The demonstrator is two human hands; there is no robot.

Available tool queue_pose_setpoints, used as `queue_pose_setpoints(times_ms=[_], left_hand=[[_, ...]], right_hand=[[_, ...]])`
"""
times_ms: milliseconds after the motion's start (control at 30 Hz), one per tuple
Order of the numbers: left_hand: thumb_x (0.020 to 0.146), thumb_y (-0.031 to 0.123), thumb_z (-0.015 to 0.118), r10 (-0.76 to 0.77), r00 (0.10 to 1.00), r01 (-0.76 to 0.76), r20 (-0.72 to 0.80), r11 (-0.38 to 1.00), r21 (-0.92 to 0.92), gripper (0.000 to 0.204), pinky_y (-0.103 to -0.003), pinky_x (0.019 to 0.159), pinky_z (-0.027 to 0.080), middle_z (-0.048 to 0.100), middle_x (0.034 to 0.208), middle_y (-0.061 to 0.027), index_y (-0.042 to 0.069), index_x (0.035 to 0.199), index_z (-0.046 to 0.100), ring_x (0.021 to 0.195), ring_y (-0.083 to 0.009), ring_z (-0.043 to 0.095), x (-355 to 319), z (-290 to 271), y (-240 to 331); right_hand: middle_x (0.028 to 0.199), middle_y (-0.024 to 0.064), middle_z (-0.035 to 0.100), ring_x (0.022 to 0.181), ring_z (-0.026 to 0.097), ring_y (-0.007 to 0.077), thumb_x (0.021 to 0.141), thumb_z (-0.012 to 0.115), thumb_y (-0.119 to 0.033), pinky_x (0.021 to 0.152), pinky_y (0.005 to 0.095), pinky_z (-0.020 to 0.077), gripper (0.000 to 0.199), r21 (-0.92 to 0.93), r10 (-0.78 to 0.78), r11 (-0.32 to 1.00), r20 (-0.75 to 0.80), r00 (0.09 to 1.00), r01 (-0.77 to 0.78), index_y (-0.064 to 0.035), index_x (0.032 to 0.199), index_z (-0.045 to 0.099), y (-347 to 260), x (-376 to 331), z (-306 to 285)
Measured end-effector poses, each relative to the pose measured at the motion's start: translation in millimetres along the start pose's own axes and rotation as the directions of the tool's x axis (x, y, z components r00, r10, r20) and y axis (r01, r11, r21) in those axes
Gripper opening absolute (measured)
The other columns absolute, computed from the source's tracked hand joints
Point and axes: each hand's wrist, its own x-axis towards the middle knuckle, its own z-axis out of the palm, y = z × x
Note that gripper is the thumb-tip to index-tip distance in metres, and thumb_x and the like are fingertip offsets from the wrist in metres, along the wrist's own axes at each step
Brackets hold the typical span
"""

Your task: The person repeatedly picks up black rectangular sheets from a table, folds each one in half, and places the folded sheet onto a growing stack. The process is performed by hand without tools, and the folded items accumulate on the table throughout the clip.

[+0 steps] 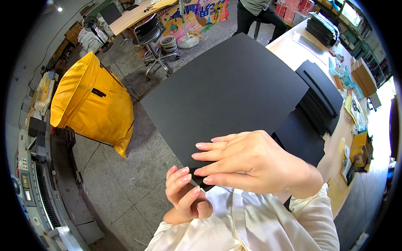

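Observation:
A large black sheet of board point(226, 83) lies in front of me, its near corner close to my body. Across its near part reaches my right hand point(247, 163), palm down, with the fingers stretched out and slightly apart. Its fingertips are over the sheet's near-left edge. Just left of that corner is my left hand point(188, 194), fingers curled in, close to the right fingertips. Whether something small sits inside those curled fingers is hidden.
More black boards point(320, 96) are stacked on the wooden table point(335, 150) at right; a second dark stack point(322, 29) stands farther back. A yellow bag point(96, 104) stands on the floor at left. Beyond are an office chair point(148, 35) and a seated person point(259, 16).

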Motion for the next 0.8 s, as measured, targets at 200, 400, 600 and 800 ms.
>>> queue_pose_setpoints(times_ms=[200, 400, 600, 800], left_hand=[[0.093, 0.021, 0.032, -0.003, 1.000, 0.003, -0.012, 1.000, -0.007, 0.042, -0.056, 0.104, 0.038, 0.047, 0.128, -0.0250, 0.005, 0.129, 0.046, 0.114, -0.0366, 0.053, 0.3, 0.8, 0.2], [0.093, 0.021, 0.032, -0.007, 1.000, 0.007, -0.012, 1.000, -0.009, 0.043, -0.056, 0.105, 0.037, 0.047, 0.126, -0.0249, 0.005, 0.130, 0.046, 0.114, -0.0366, 0.053, 0.4, 1.6, -0.4], [0.092, 0.020, 0.032, -0.014, 1.000, 0.014, -0.010, 1.000, -0.011, 0.044, -0.057, 0.105, 0.037, 0.047, 0.126, -0.0245, 0.006, 0.132, 0.046, 0.115, -0.0368, 0.053, 0.5, 1.3, 0.0], [0.092, 0.019, 0.033, -0.019, 1.000, 0.019, -0.017, 0.999, -0.032, 0.044, -0.057, 0.105, 0.037, 0.046, 0.127, -0.0236, 0.006, 0.132, 0.046, 0.116, -0.0367, 0.052, 2.1, 0.2, -0.6]], right_hand=[[0.096, 0.0169, 0.073, 0.106, 0.067, 0.0304, 0.084, 0.072, -0.017, 0.094, 0.0413, 0.0523, 0.019, 0.002, -0.006, 1.000, -0.001, 1.000, 0.006, -0.0027, 0.097, 0.075, 0.6, 0.0, 0.2], [0.097, 0.0167, 0.073, 0.106, 0.067, 0.0311, 0.084, 0.073, -0.016, 0.094, 0.0418, 0.0525, 0.019, 0.006, -0.006, 1.000, -0.003, 1.000, 0.006, -0.0019, 0.096, 0.075, 0.7, 0.3, 0.4], [0.099, 0.0160, 0.073, 0.107, 0.067, 0.0320, 0.083, 0.073, -0.016, 0.094, 0.0418, 0.0524, 0.019, 0.018, -0.006, 1.000, -0.009, 1.000, 0.006, -0.0004, 0.094, 0.074, 0.7, 0.2, 0.9], [0.102, 0.0162, 0.072, 0.106, 0.067, 0.0284, 0.090, 0.063, -0.022, 0.095, 0.0382, 0.0521, 0.022, -0.014, 0.009, 1.000, 0.000, 1.000, -0.009, -0.0055, 0.093, 0.076, 2.0, -0.1, 1.9]])
